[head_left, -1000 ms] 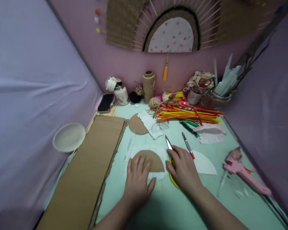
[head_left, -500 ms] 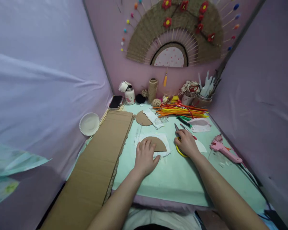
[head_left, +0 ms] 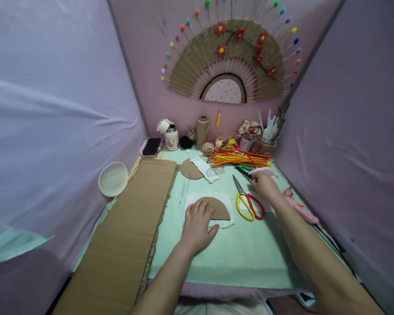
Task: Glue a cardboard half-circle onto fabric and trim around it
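Observation:
My left hand (head_left: 198,225) lies with fingers spread on a half-round piece of cardboard (head_left: 220,209), which rests on white cloth (head_left: 229,224). My right hand (head_left: 265,186) reaches to the right rear, its fingers bent down beside a dark-handled tool (head_left: 243,172) and a pale fabric piece (head_left: 272,171); whether it grips anything is hidden. Scissors with one yellow and one red handle (head_left: 249,206) lie nearer, left of that hand, on white paper at their right side.
Long cardboard (head_left: 128,227) covers the left side. A pink glue gun (head_left: 300,210) lies right. Orange and yellow stems (head_left: 239,158), a twine spool (head_left: 202,131), a bottle (head_left: 171,138) and a phone (head_left: 152,147) stand or lie behind. A decorated fan (head_left: 197,52) hangs above.
My right hand has left the scissors and moved back and to the right. My left hand stays on the half-round cardboard. The camera view has shifted slightly.

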A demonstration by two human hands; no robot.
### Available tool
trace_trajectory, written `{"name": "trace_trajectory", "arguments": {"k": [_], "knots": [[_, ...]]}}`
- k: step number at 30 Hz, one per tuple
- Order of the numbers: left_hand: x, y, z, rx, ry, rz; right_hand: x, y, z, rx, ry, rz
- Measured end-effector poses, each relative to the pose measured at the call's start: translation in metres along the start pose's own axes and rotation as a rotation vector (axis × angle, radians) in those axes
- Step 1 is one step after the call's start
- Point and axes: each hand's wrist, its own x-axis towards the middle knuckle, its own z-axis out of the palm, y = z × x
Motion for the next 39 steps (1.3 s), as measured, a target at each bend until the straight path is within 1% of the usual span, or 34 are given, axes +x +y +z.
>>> {"name": "trace_trajectory", "arguments": {"k": [3, 5, 7, 9, 12, 14, 17, 19, 21, 23, 25, 28, 31, 33, 36, 39], "knots": [[0.000, 0.000, -0.001, -0.014, -0.003, -0.006, 0.016, -0.002, 0.004, -0.021, -0.116, 0.039], [0.001, -0.001, -0.001, -0.017, -0.008, -0.007, 0.022, -0.005, 0.006, -0.010, -0.142, 0.047], [0.001, -0.002, 0.000, -0.016, -0.006, -0.010, 0.023, -0.008, 0.004, 0.025, -0.128, 0.043], [0.001, -0.002, 0.001, -0.014, 0.002, -0.014, 0.022, -0.008, -0.003, 0.081, -0.069, 0.034], [0.002, -0.002, 0.002, -0.010, 0.010, -0.018, 0.025, -0.007, -0.017, 0.200, 0.084, 0.017], [0.002, -0.001, 0.001, -0.008, 0.011, -0.017, 0.034, -0.008, -0.029, 0.297, 0.187, -0.009], [0.002, 0.001, 0.001, 0.000, 0.024, -0.018, 0.064, -0.018, -0.045, 0.443, 0.323, -0.058], [0.002, 0.003, 0.001, 0.006, 0.037, -0.021, 0.095, -0.032, -0.054, 0.520, 0.399, -0.080], [0.001, 0.003, 0.001, 0.010, 0.048, -0.028, 0.130, -0.049, -0.059, 0.580, 0.443, -0.094], [0.001, 0.003, 0.001, 0.005, 0.053, -0.032, 0.163, -0.066, -0.058, 0.616, 0.443, -0.094], [0.000, 0.002, 0.002, -0.005, 0.050, -0.036, 0.188, -0.080, -0.051, 0.633, 0.413, -0.059], [0.000, 0.000, 0.002, -0.022, 0.040, -0.036, 0.206, -0.089, -0.036, 0.638, 0.355, 0.028], [0.001, -0.001, 0.002, -0.027, 0.034, -0.034, 0.202, -0.080, -0.028, 0.634, 0.329, 0.095], [0.002, -0.001, 0.002, -0.023, 0.026, -0.033, 0.188, -0.067, -0.032, 0.633, 0.324, 0.110], [0.003, -0.001, 0.000, -0.010, 0.019, -0.021, 0.152, -0.039, -0.049, 0.630, 0.322, 0.100], [0.005, -0.001, 0.000, 0.005, 0.031, 0.000, 0.099, -0.002, -0.072, 0.617, 0.302, 0.065]]}}
